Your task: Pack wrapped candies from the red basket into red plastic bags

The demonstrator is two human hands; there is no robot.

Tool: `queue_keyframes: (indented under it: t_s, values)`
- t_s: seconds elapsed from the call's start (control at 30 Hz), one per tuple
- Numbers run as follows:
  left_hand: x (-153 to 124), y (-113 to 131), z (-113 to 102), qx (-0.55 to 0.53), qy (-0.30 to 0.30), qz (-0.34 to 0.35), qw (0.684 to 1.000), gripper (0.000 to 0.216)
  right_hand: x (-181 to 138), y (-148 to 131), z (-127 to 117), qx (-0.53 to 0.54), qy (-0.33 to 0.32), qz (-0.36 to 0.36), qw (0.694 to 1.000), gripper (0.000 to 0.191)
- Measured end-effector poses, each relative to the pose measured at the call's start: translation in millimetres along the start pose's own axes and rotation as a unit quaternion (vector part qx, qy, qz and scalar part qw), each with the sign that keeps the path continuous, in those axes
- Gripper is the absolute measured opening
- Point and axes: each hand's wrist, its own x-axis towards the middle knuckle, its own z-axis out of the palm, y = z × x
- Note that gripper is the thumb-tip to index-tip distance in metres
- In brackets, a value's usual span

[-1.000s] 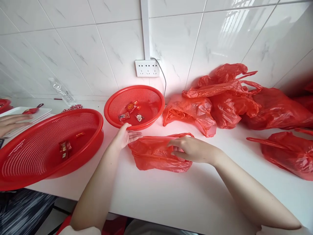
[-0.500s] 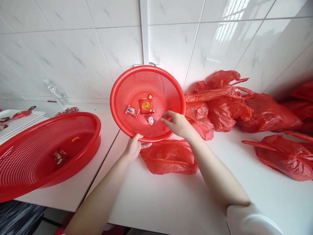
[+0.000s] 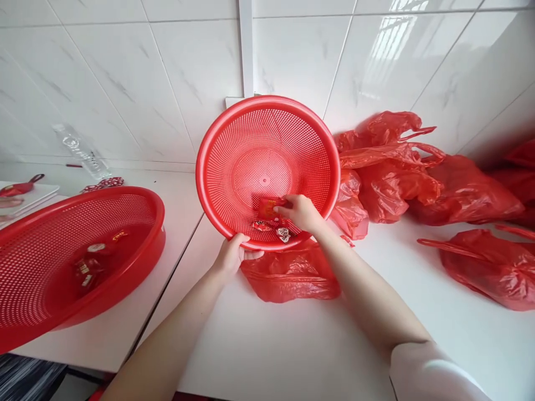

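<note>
A round red plastic basket (image 3: 267, 102) is tipped toward me, its near rim above an open red plastic bag (image 3: 292, 281) on the table. My left hand (image 3: 230, 258) grips the basket's near rim at the left, thumb on top. Inside the basket, my right hand (image 3: 301, 213) pinches a red packet (image 3: 266, 208) between thumb and fingers. Below the packet, a white-and-dark wrapped sweet (image 3: 283, 234) and a red-and-white wrapped snack (image 3: 261, 225) lie against the lower wall.
Filled red bags (image 3: 384, 186) crowd the right side against the tiled wall, with another filled bag (image 3: 489, 267) nearer. At left stands a larger red basket (image 3: 159, 214) with several wrapped snacks. Behind it are a clear plastic bottle (image 3: 83, 153) and another person's hand (image 3: 11, 201).
The basket has tilted more toward me and its snacks have slid to the near wall. My right hand has taken hold of the red packet. Another person's hand has appeared at far left.
</note>
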Motion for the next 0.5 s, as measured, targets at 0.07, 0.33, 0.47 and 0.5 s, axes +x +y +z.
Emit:
queue_keyframes:
  t_s: [0.07, 0.33, 0.47, 0.5]
  values:
    - [2.1, 0.5, -2.2, -0.013, 0.004, -0.004, 1.0, 0.009, 1.2, 0.0, -5.8, 0.119, -0.024, 0.019, 0.992, 0.028]
    - [9.1, 7.7, -9.5, -0.042, 0.026, 0.028, 0.998, 0.008, -22.8, -24.2, -52.2, 0.339, -0.13, -0.005, 0.932, 0.035]
    - [12.4, 9.1, -12.3, -0.041, 0.038, 0.049, 0.997, 0.006, -40.1, -29.3, -76.7, 0.233, -0.132, -0.057, 0.962, 0.032]
    - [13.1, 9.2, -12.7, -0.043, 0.042, 0.053, 0.997, 0.006, -42.3, -29.3, -80.0, 0.215, -0.13, -0.061, 0.966, 0.032]
